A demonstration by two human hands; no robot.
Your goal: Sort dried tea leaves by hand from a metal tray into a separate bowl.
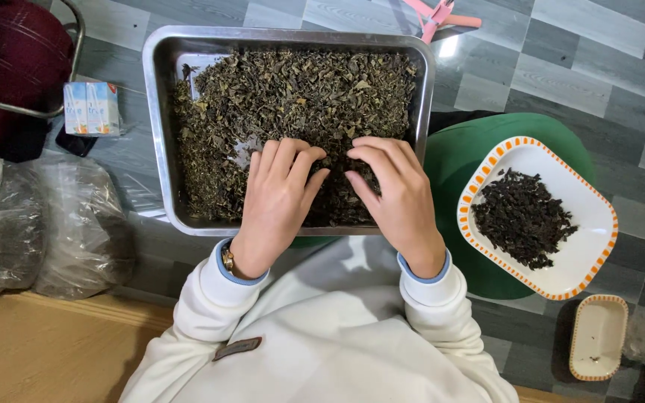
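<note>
Partly hidden, the near rim of a metal tray [160, 134] disappears under two hands and the white sleeves [210, 298] below them. Dried dark-green leaves [293, 97] fill the tray, which lies at top centre with a small bare patch of metal at its far left corner. What the fingertips hold, if anything, cannot be made out: the leaves beneath them are too small and dark.

Both hands rest palm down on the leaves at the near edge, side by side and almost touching. Left hand [278, 198]: fingers together, curled a little, tips pressed into the leaves, thumb angled inward; a watch [228, 259] shows at the wrist, mostly covered by the cuff. Right hand [397, 201]: fingers bent and bunched, thumb pointing toward the left hand. Neither hand is spread flat, and neither is closed into a fist.

To the right, a white plate [587, 246] with an orange dashed rim sits on a green stool [457, 160] and carries a pile of darker leaves [522, 218]. Below it, a small white dish [599, 336] looks nearly empty. At left, two cloudy plastic bags [46, 224] hide their contents, and a small blue and white carton [92, 108] stands beyond them. A pink object [438, 16] is cut off at the top edge.
</note>
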